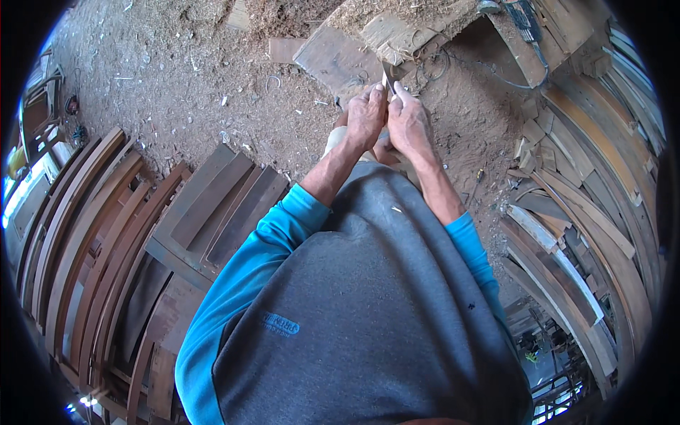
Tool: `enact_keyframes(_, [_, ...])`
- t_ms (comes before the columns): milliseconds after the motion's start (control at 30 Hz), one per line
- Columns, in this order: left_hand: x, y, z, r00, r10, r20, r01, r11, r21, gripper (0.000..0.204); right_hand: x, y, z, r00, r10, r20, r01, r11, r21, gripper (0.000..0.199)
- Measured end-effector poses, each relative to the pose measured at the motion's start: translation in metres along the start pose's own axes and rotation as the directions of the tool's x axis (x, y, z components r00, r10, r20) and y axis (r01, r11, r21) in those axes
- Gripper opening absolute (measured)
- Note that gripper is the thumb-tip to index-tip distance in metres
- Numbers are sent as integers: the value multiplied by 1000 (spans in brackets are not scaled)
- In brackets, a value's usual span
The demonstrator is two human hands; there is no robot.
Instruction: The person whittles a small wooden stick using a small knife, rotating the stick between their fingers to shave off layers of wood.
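Observation:
Both my hands are together in front of my body, above the wooden boards on the ground. My left hand (367, 117) is closed round a thin pale strip of wood (384, 81), only its tip showing past the fingers. Right beside it, my right hand (409, 122) is closed on a knife (389, 76). Its narrow blade points away from me, close against the strip, and the handle is hidden in my fist. Just beyond lies a flat grey-brown board (336, 60), with a paler wooden block (397, 37) on it.
Wood shavings (280, 25) cover the dirt floor. A corded power tool (523, 21) lies on a plank at the far right, its blue cable (544, 60) trailing down. Long timber pieces (106, 234) are stacked on the left, and more planks and offcuts (567, 212) on the right.

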State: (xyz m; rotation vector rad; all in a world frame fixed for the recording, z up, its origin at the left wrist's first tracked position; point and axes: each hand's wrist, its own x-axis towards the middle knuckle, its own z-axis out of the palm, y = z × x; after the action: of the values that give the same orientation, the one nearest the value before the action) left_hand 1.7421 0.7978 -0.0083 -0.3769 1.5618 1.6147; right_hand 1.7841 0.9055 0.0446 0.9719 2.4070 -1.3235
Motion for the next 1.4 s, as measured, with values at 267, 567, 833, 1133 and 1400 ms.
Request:
enact_keyframes(267, [-22,-20,-15,999,-36,4,35,920,-391,31,-17,34,-20,972,233,35,-226,879,420,47])
enact_keyframes(567, [-41,-27,-20,973,70,220,80,792,-606,36,-43,24,-8,968,159,191,-246,733,635,25])
enact_keyframes(833, [-60,14,-66,858,-210,469,348,909,-230,42,-21,36,-53,983,-104,154,49,943,330,22])
enact_keyframes(1133, [-56,2,-76,787,-201,583,404,883,-241,27,1,5,-67,946,-210,246,185,975,121,26])
enact_keyframes(1400, [-13,-33,-27,942,-56,331,248,782,-573,18,-37,33,-35,976,-177,-125,177,984,-13,49])
